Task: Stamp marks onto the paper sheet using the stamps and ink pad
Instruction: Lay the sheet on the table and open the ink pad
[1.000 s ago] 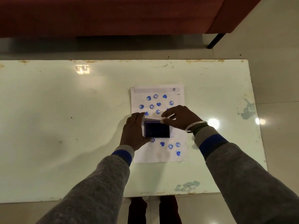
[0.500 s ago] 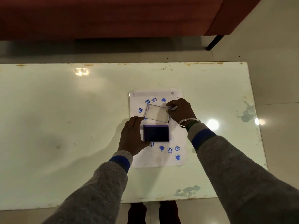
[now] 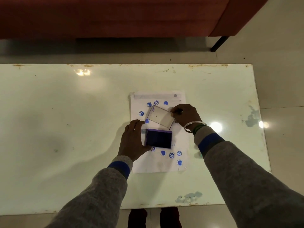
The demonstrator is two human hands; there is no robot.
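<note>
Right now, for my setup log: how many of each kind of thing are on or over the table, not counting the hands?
Paper sheet: 1
Ink pad: 1
Clear lid: 1, held tilted by the right hand
Stamps: 0 clearly visible
Total: 3

— What colours mark the sheet? 
— White paper sheet (image 3: 158,165) dotted with blue round and heart-shaped stamp marks (image 3: 171,155); the ink pad (image 3: 158,139) is deep blue in a purple case. 
— And around it? 
— Pale green table (image 3: 65,112), grey sleeves (image 3: 246,178) banded blue, a rust-red sofa (image 3: 115,15).
</note>
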